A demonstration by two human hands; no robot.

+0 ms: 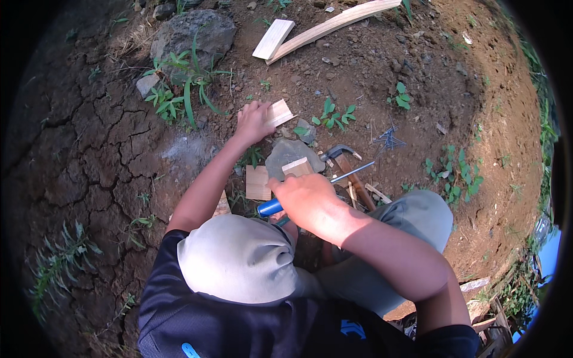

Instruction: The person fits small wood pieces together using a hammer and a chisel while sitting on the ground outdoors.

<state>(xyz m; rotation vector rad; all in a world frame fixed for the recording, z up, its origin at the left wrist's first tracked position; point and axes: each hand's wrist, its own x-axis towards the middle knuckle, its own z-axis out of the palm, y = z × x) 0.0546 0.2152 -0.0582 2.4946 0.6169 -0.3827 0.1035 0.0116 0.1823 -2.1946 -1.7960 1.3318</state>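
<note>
My left hand (253, 122) reaches forward and grips a short pale wooden block (279, 113) by its left end, just above the ground. In my right hand (307, 194) is a screwdriver (270, 207); its blue handle sticks out to the left of my fist and its thin metal shaft points to the right. Just beyond my right fist, a small wood piece (297, 166) lies on a flat grey stone (280, 156), partly hidden by the hand. Another square wood block (257, 182) lies left of it. A claw hammer (353, 174) rests to the right, its handle running toward my knee.
Several loose nails (390, 139) lie in a pile on the soil. Farther off are a long wooden strip (334, 27), a short board (274, 39) and a big rock (194, 39). Wood splinters (377, 193) lie near my knee, and small weeds (336, 114) grow around.
</note>
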